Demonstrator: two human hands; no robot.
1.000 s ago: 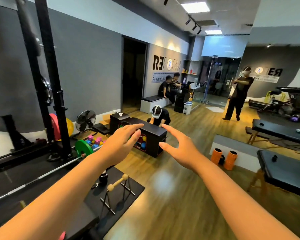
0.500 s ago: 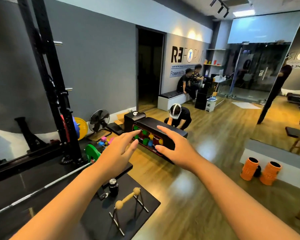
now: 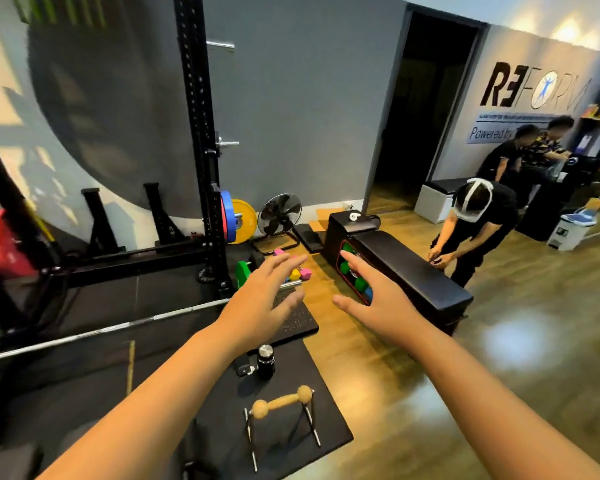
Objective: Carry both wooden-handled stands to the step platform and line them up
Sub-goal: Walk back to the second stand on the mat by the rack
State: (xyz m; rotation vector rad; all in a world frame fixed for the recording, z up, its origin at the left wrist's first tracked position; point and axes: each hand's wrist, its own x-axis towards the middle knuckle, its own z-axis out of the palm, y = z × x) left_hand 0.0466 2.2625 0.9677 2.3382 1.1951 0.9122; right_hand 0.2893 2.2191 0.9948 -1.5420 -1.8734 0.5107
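One wooden-handled stand (image 3: 280, 404) rests on a black floor mat (image 3: 329, 424) low in the view, its pale wood bar on thin metal legs. I see only this one stand. My left hand (image 3: 260, 306) and my right hand (image 3: 374, 299) stretch forward above the floor with straight, spread fingers and hold nothing. Both are well above and beyond the stand. A small black textured platform (image 3: 297, 322) lies on the floor just beyond the mat, partly hidden by my left hand.
A black bottle (image 3: 265, 362) and a small black case (image 3: 244, 368) sit on the mat behind the stand. A black bench with coloured dumbbells (image 3: 413, 275) stands ahead. A person (image 3: 471, 233) bends beside it. A squat rack (image 3: 201, 150), barbell (image 3: 84, 336), plates and fan (image 3: 280, 214) fill the left.
The view has swung left and down, and moved closer. The stand and mat now sit larger and nearer the centre bottom. Both hands stay outstretched and empty.
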